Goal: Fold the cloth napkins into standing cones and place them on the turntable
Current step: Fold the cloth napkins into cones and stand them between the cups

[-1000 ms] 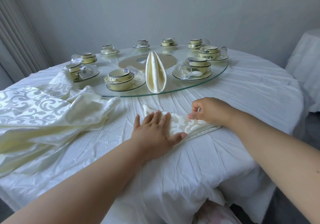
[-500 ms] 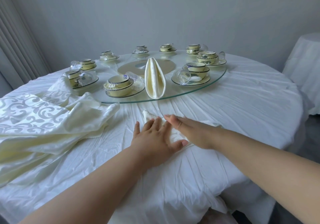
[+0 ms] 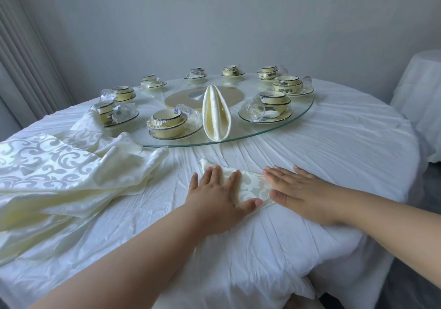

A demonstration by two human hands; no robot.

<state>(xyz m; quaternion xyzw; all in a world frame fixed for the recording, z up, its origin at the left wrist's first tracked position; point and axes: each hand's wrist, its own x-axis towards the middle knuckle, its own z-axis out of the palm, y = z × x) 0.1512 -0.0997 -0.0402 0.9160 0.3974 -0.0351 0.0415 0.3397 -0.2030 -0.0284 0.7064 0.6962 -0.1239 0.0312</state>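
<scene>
The fingers [image 3: 216, 173] of the left hand [image 3: 214, 196] and those of the right hand [image 3: 300, 189] are laid straight and flat upon a cream, scroll-patterned cloth napkin folded into a narrow band [image 3: 250, 187], held at the near edge of the desk. It is judged soft, light and apt to spring open; its ends are best pinched. A wrinkled white tablecloth [image 3: 334, 156] is spread beneath, a finished cone-folded cream napkin [image 3: 216, 117] stands on the round glass turntable [image 3: 307, 108], and a grey wall [image 3: 214, 22] lies behind.

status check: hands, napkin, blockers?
Left hand and right hand both flat, pressing folded napkin on tablecloth. One finished cone standing on turntable. Nothing blocking.
</scene>
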